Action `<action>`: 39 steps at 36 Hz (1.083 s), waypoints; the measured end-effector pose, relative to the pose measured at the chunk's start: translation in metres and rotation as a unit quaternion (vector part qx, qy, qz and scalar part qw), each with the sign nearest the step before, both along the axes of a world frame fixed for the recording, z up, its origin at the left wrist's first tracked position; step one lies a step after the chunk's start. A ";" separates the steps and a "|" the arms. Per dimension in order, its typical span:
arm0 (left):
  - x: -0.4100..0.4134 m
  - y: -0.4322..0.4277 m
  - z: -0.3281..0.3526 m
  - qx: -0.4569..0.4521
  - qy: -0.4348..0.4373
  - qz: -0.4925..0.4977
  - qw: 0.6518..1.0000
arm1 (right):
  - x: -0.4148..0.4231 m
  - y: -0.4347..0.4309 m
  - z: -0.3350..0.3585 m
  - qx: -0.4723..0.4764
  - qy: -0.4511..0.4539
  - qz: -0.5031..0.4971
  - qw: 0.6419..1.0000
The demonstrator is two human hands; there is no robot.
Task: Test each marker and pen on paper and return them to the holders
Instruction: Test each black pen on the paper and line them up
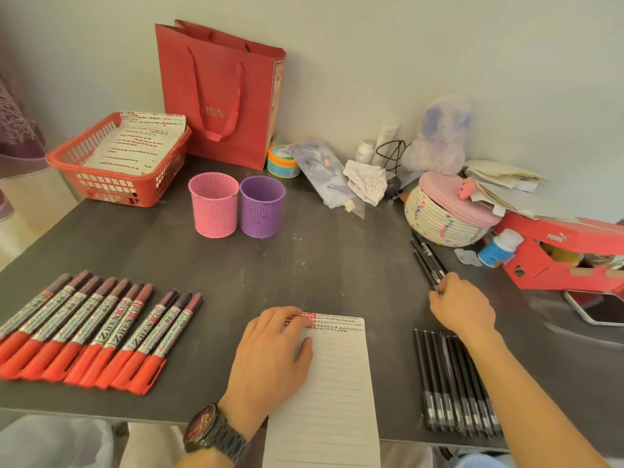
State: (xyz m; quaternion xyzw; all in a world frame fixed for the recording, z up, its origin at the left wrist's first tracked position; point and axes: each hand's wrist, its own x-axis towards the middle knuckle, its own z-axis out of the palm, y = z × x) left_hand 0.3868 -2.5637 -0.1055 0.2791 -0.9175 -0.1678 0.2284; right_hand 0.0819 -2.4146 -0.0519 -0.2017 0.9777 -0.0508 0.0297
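Black pens (428, 261) lie loose beside the woven basket (439, 217); right hand (464, 307) pinches one's end, fingers curled. Left hand (270, 352) lies flat, fingers straight, pressing the lined paper (337, 383). Pink holder (213, 211) and purple holder (261, 211) stand side by side behind.

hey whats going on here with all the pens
A person is testing pens at a dark table. Their left hand presses flat on the lined paper, which has red and black marks along its top. Their right hand pinches one of the loose black pens. Red markers lie in a row at left; the pink holder and purple holder stand behind.
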 end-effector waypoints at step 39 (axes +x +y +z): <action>0.000 0.009 0.010 -0.117 0.052 -0.088 0.988 | 0.203 -0.002 -0.021 -0.575 -0.336 0.123 0.735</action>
